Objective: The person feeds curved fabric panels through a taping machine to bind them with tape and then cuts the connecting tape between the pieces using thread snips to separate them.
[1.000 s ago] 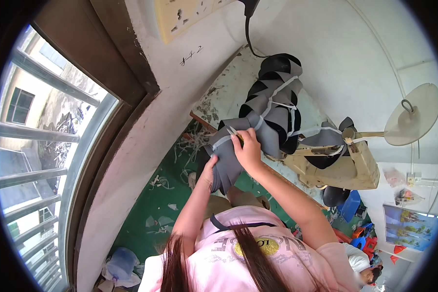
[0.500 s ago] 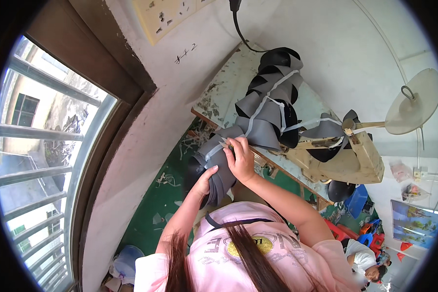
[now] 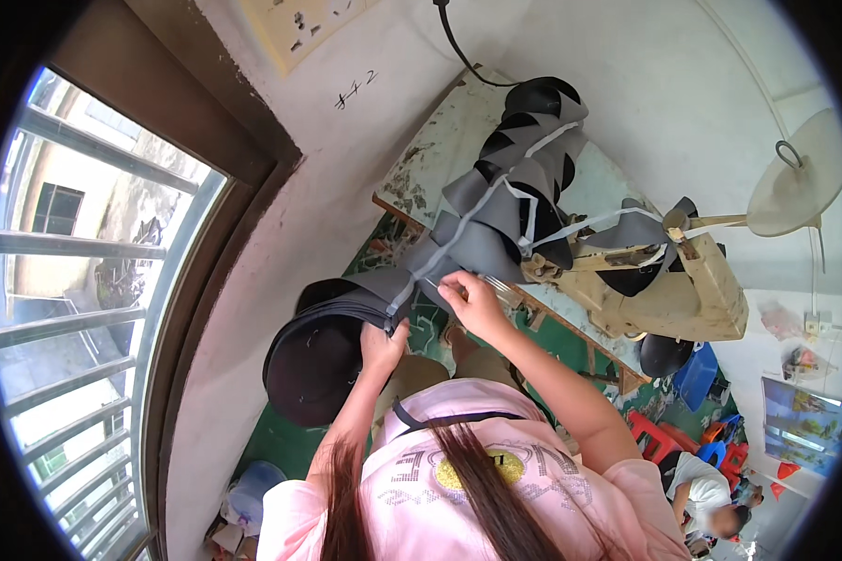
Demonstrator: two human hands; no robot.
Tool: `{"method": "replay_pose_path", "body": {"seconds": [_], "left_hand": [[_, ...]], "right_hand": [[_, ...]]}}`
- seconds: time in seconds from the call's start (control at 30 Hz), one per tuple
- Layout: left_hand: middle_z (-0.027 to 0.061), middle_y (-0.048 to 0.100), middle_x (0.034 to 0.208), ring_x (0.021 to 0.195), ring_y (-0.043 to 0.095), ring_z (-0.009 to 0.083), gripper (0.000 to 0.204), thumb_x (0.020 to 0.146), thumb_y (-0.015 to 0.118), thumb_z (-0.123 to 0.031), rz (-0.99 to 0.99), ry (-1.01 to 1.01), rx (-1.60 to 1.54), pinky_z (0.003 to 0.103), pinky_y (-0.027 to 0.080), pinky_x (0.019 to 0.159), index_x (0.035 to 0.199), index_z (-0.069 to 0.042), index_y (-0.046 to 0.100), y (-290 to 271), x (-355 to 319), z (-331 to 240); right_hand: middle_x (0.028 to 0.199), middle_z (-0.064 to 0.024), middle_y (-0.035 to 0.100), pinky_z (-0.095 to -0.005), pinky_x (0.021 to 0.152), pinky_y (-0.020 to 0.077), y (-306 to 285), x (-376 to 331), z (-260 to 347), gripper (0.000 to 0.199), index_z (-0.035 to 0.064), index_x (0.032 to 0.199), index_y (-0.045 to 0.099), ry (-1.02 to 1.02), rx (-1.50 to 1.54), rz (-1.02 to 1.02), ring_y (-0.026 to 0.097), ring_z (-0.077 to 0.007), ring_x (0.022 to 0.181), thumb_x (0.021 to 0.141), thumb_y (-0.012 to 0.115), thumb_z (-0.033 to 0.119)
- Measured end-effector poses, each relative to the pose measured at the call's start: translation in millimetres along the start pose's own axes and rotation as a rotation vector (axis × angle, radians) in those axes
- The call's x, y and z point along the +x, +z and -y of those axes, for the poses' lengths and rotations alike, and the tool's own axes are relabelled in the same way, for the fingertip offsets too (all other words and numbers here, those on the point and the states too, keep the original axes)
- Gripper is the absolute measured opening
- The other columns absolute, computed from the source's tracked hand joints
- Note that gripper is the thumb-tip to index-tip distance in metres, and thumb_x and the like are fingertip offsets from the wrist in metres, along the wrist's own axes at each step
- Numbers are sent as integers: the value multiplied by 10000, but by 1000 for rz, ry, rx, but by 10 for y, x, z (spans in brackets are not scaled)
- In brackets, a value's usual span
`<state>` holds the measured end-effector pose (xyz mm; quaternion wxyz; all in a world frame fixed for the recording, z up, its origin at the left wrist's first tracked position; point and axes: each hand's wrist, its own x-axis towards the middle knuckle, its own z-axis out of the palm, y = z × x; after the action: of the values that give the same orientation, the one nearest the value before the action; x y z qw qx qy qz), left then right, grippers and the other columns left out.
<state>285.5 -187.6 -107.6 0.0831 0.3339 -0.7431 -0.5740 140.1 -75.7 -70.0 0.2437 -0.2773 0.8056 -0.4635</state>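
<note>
My left hand (image 3: pixel 381 346) grips the edge of a stack of grey-and-black curved fabric pieces (image 3: pixel 313 360), which look like hat parts; the stack's round black inside faces me. A pale tape (image 3: pixel 404 294) runs from this stack up to a chain of similar grey pieces (image 3: pixel 486 245) lying on the worktable (image 3: pixel 421 178). Beside the tape, my right hand (image 3: pixel 468 301) is closed with thumb and fingers pinched on small metal snips (image 3: pixel 430 281), mostly hidden by the fingers. Their thin tip points toward the tape.
On the table's right stands a beige sewing machine (image 3: pixel 669 304), with a grey piece (image 3: pixel 627 245) and tape at it. A round pale disc (image 3: pixel 800 173) is beyond. A barred window (image 3: pixel 75 280) lies left. Another person (image 3: pixel 706 496) sits at lower right near red stools (image 3: pixel 650 435).
My left hand has turned the stack and swung it to the left, so its black inside now shows. The tape between stack and chain is straighter. My right hand has shifted slightly right and down.
</note>
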Motion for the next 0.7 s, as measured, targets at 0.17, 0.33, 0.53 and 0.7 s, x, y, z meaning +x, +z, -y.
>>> {"method": "replay_pose_path", "body": {"seconds": [0.17, 0.33, 0.53, 0.7], "left_hand": [[213, 520, 938, 869, 489, 365, 376, 674, 578, -204, -151, 54, 79, 389, 383, 747, 961, 22, 487, 55, -101, 79], [193, 550, 837, 812, 518, 343, 316, 690, 553, -215, -173, 1, 11, 370, 389, 723, 893, 24, 515, 53, -191, -118], [188, 557, 820, 800, 529, 330, 312, 694, 535, -216, -156, -42, -82, 359, 396, 713, 888, 27, 522, 41, -189, -2], [199, 553, 858, 835, 517, 350, 321, 685, 557, -205, -171, 12, -20, 367, 392, 735, 907, 24, 520, 70, -240, -46]], "right_hand": [[574, -26, 538, -208, 424, 332, 157, -86, 2, 189, 23, 765, 520, 339, 260, 230, 426, -66, 449, 820, 482, 200], [553, -32, 527, -212, 359, 279, 295, -35, -112, 229, 21, 761, 522, 462, 274, 202, 370, -61, 389, 832, 464, 231], [551, -53, 499, -184, 322, 223, 208, 39, -27, 248, 7, 792, 508, 555, 403, 333, 319, -49, 357, 840, 457, 244], [570, -40, 478, -169, 322, 203, 165, 52, -20, 246, 8, 800, 506, 636, 580, 352, 312, -40, 376, 834, 471, 249]]}}
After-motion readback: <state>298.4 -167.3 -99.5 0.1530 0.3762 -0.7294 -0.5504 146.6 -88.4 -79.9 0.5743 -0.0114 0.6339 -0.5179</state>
